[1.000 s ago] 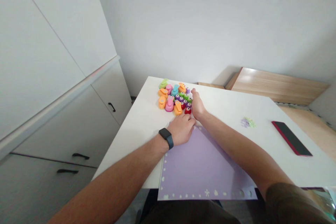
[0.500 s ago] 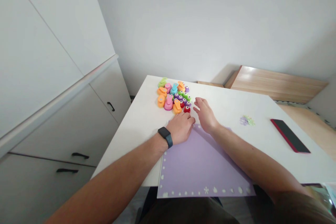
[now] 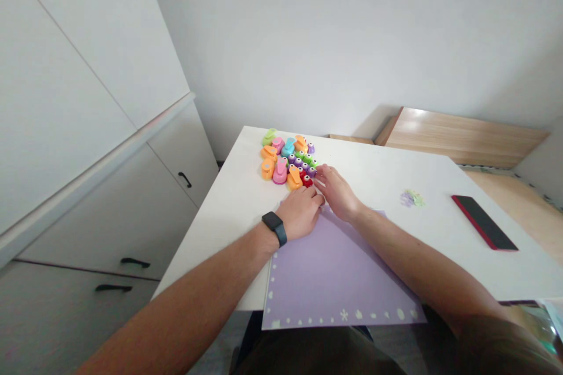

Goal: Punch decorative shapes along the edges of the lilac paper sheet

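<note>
My left hand (image 3: 299, 211), with a dark watch on its wrist, lies at the far edge of a purple sheet of paper (image 3: 341, 272). Its fingers are curled together on that edge, and the fingertips are partly hidden. Small punched shapes run along the paper's left and near edges. My right hand (image 3: 338, 190) is open beside a cluster of craft punches, its fingertips at the right side of a small red punch (image 3: 307, 181) and a purple punch (image 3: 312, 171). Larger punches, including a pink one (image 3: 280, 173) and an orange one (image 3: 294, 178), stand just beyond my left hand.
A white table (image 3: 220, 234) carries everything. Small purple and green paper cutouts (image 3: 412, 198) lie to the right, and a dark flat object with a red edge (image 3: 484, 222) lies farther right. White cabinets (image 3: 109, 211) stand left; a wooden panel (image 3: 461, 135) is behind the table.
My right hand pulled back from the right side of the punches, then moved left against them. The small red punch has shifted slightly left. My left hand stays on the paper's far edge.
</note>
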`<state>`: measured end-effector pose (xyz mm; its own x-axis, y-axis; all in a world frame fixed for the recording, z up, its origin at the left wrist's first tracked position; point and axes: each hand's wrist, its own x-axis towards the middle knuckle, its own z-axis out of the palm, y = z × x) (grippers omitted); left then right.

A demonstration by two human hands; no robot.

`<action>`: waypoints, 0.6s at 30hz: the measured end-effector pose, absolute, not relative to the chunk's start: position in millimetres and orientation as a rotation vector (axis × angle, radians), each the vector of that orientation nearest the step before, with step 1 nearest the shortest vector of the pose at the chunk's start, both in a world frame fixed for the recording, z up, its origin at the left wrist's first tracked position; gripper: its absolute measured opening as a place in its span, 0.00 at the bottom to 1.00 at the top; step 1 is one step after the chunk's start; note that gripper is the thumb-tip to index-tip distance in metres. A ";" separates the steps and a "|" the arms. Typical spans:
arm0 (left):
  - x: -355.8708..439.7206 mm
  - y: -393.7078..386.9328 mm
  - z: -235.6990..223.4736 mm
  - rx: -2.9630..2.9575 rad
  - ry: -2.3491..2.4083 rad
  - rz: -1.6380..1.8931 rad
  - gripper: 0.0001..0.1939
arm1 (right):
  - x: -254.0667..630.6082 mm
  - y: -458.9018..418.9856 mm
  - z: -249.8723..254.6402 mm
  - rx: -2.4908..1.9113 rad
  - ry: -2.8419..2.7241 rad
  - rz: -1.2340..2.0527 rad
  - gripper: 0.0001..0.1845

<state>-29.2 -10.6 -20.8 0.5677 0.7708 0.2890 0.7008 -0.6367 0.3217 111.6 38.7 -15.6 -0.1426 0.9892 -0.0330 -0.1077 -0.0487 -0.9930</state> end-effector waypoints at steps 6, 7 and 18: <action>-29.7 -10.5 -21.1 2.642 1.233 0.614 0.11 | 129.3 46.2 -11.3 -1.230 -1.400 1.205 0.20; -29.7 -10.6 -20.8 2.645 1.228 0.617 0.11 | 132.0 46.5 -10.1 -1.233 -1.440 1.193 0.19; -38.8 -8.4 -11.5 2.612 1.215 0.688 0.12 | 153.7 51.4 -12.2 -1.305 -1.794 0.928 0.14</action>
